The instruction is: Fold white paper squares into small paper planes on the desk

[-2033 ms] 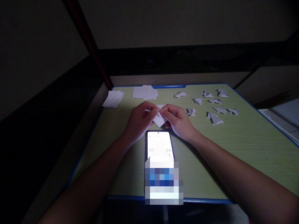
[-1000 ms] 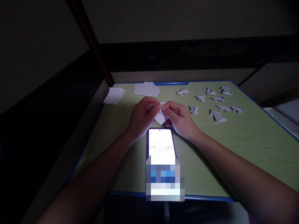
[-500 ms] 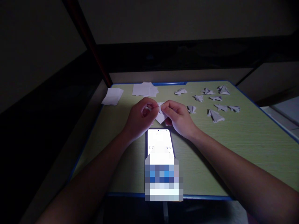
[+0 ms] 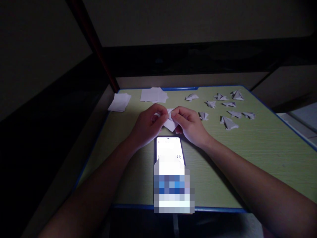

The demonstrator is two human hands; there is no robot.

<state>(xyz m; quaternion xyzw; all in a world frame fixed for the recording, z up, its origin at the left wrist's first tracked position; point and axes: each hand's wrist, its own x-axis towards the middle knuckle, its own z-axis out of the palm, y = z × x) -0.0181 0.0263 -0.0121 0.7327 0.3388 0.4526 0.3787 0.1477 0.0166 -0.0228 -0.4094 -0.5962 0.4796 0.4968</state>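
My left hand [image 4: 148, 124] and my right hand [image 4: 189, 124] meet over the middle of a green table [image 4: 260, 148]. Between them is a small white folded paper [image 4: 170, 124]. Both hands pinch it with thumb and fingers at its top edge. Its pointed lower corner hangs just above a lit phone [image 4: 169, 153] lying flat in front of me. The room is dim and the phone screen lights my hands.
Several folded paper planes [image 4: 229, 123] lie scattered at the right back of the table. Two stacks of white paper sheets sit at the back left: one [image 4: 153, 95] near the far edge, one [image 4: 119, 101] over the left edge. A dark frame post [image 4: 99, 49] rises behind.
My hands have stayed together on the paper, shifting their fingers slightly along its top. The phone's timer digits have advanced. The view has wobbled a little.
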